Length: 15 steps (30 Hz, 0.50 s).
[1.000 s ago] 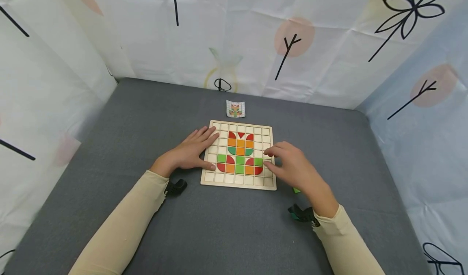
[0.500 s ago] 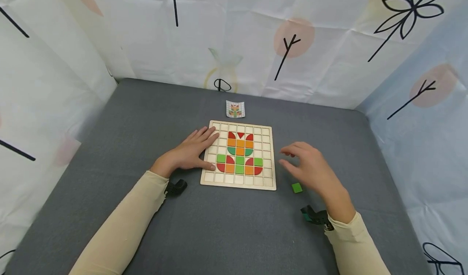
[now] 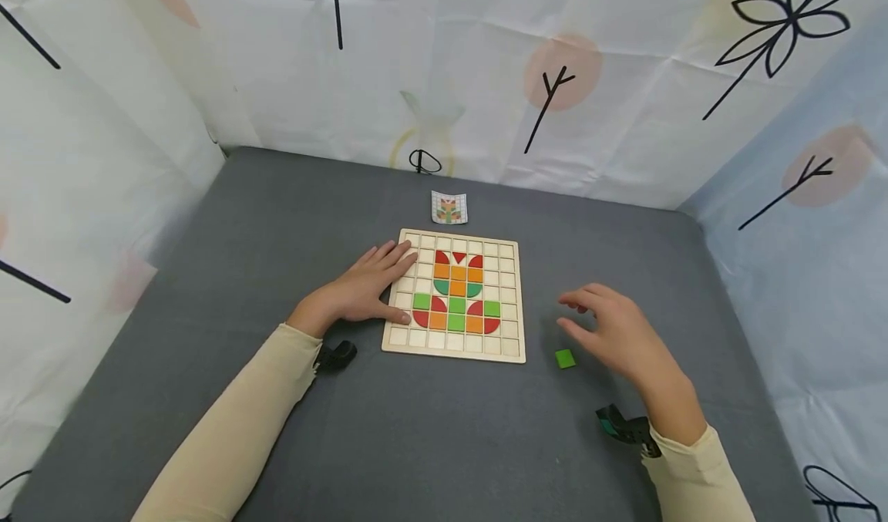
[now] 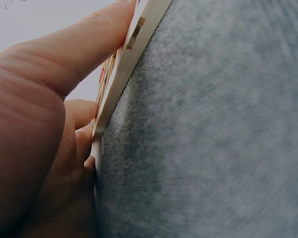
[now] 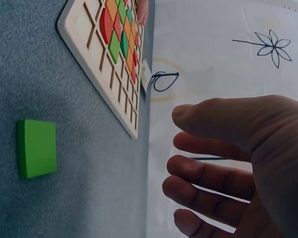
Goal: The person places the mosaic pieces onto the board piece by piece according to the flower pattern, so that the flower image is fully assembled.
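Note:
A wooden grid board lies on the grey table, its middle cells filled with red, orange and green pieces. My left hand rests on the board's left edge, fingers spread and thumb on the frame; the left wrist view shows the thumb along the rim. To the right of the board my right hand hovers with relaxed fingers, holding nothing. A loose green square tile lies on the table, below and left of that hand. In the right wrist view the green tile sits apart from the fingers.
Behind the board a small picture card shows a coloured grid pattern. Patterned white cloth hangs around the back and sides of the grey table.
My right hand has drawn back from the board's right edge, moving right and slightly nearer, leaving the green tile fully in sight. My left hand stays on the board.

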### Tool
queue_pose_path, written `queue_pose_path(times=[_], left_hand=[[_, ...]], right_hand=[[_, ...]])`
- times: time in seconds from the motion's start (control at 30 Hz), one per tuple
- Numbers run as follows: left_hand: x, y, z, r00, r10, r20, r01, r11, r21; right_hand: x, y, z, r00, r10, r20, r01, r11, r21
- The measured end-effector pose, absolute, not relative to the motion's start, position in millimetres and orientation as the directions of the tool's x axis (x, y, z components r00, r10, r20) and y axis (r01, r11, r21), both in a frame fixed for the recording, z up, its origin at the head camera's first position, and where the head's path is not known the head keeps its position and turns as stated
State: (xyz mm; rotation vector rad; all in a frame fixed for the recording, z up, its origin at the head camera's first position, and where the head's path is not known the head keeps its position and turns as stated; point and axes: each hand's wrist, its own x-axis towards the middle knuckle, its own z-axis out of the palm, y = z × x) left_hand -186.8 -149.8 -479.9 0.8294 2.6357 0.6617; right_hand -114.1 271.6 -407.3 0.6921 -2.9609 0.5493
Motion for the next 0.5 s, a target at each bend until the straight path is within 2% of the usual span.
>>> queue_pose_path(times=[0.5], left_hand=[[-186.4, -151.5, -479.5, -0.782, 0.607, -0.14, 0.466, 0.718, 0.517]], right_hand=[[-107.1, 286.5, -420.7, -0.889, -0.454, 0.058, -0.445, 0.831, -0.334]])
